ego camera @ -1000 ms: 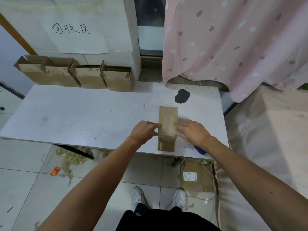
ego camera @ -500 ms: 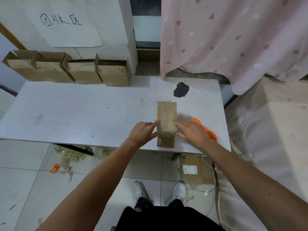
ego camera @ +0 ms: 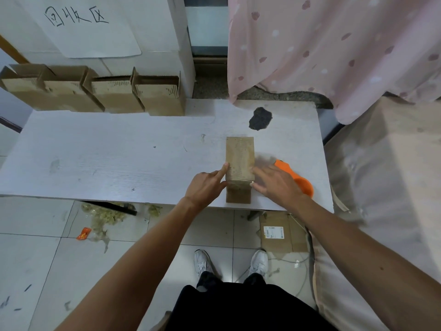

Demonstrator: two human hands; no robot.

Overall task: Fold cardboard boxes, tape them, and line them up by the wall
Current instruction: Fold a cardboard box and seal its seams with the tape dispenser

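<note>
Now my left grip (ego camera: 207, 185) is released, forefinger laid straight against the left side of the box (ego camera: 239, 158); my right grip (ego camera: 274, 183) is released too, flat fingers pressing the box's right side. The box lies lengthways on the bench (ego camera: 119, 158), its near end close to the edge. I judge I am squaring it for taping: press evenly from both sides so the walls stand true and the flaps meet. Just right of the box, partly behind my right grip, sits the orange dispenser (ego camera: 299, 181), easy to knock. Beyond the box is a dark stain (ego camera: 260, 118). Far left and beyond, the row (ego camera: 95, 96) of four boxes stands against the wall (ego camera: 152, 63).
</note>
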